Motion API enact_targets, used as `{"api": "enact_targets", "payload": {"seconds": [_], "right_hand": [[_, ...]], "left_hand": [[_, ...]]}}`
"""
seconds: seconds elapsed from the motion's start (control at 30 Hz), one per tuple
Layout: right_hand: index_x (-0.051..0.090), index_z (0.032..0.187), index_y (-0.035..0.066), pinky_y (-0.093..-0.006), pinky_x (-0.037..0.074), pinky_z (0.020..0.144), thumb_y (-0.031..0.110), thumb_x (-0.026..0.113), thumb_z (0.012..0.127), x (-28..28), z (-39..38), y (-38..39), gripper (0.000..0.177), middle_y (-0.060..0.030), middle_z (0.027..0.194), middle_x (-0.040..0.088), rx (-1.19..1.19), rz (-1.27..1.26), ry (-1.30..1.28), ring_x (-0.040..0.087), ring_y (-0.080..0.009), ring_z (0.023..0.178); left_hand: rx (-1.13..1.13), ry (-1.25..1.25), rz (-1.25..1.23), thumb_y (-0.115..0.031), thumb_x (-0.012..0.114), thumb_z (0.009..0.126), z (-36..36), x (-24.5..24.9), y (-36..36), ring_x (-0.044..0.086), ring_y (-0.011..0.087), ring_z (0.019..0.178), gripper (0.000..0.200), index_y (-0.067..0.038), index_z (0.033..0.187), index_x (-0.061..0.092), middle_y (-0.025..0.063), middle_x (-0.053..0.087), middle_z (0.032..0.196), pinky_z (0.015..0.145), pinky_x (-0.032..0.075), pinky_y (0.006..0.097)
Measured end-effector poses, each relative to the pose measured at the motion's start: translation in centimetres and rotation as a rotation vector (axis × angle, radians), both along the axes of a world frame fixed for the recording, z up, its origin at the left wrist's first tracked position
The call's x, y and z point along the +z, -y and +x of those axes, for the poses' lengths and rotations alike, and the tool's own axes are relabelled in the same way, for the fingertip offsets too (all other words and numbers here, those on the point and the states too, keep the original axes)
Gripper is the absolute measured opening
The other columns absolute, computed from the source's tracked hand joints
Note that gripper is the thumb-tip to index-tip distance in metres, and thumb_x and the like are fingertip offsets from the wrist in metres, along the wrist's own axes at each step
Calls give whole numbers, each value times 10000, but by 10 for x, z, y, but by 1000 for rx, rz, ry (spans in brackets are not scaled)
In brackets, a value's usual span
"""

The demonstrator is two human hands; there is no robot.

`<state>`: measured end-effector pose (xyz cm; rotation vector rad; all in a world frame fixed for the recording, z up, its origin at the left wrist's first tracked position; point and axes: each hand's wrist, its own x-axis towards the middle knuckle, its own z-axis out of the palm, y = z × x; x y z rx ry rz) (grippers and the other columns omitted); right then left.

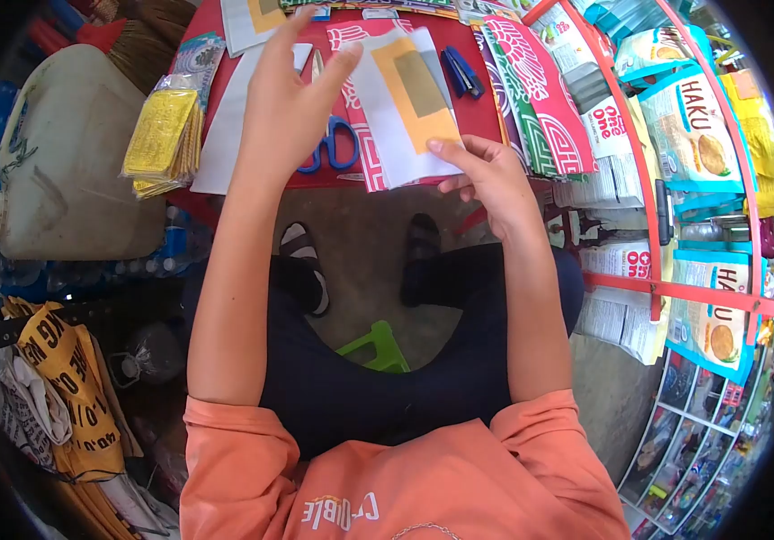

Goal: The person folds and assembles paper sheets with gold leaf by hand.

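On the red table (315, 180) lies a pink patterned sheet (371, 160). Over it is a white paper (385, 117) with an orange-yellow strip (414, 99) that bears a grey-brown rectangle. My right hand (486, 175) pinches the lower right edge of this paper and strip, thumb on top. My left hand (301, 81) is raised at the paper's left, thumb and fingers apart, with nothing in it. Blue-handled scissors (340, 144) lie partly behind my left wrist. A dark blue stapler (461, 72) rests to the right of the paper.
Yellow packets (164, 135) sit at the table's left edge, beside a large jerrycan (85, 153). Green and pink patterned packets (540, 99) are stacked at the right. A red rack (657, 225) holds snack bags. A green stool (378, 349) shows below.
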<state>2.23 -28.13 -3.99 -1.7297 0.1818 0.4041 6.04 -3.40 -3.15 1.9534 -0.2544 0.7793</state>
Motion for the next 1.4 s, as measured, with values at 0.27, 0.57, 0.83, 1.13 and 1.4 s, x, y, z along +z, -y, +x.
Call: {"api": "enact_targets", "payload": {"seconds": [0.27,0.57,0.83,1.13,1.4], "right_hand": [[756,1104,17,-217,386,520,338,806,885,3,2,-3,393,-30,898,744,30,-107,-27,669,-80,645],[754,1110,11,-214,390,522,328,797,885,11,9,-6,391,-17,855,732,50,-179,-27,661,-73,634],[749,1096,-30,-238,398,519,338,788,887,16,5,-8,425,-28,822,707,33,-290,21,536,-71,546],[745,1104,-49,-249,437,541,292,775,896,16,-2,3,401,-50,847,715,58,-327,162,540,-77,575],[721,1187,-25,-264,518,692,201,789,878,3,1,10,389,-100,901,747,68,-357,285,670,-121,788]], "left_hand": [[-186,-96,288,-244,665,972,-28,-11,29,596,385,1244,370,-9,1258,661,205,655,1297,1062,461,445],[-154,-107,492,-235,594,1015,-40,-41,49,548,415,1301,438,46,1351,579,273,584,1388,1105,432,461],[-176,-154,549,-206,558,1027,-45,-49,51,525,408,1344,420,35,1370,569,271,573,1410,1141,410,472],[-155,-149,627,-191,571,1012,-44,-54,53,515,409,1354,424,27,1375,569,265,570,1419,1157,395,475],[-158,-129,631,-184,579,1008,-43,-56,54,507,419,1359,427,39,1371,566,276,567,1416,1155,392,485]]}}
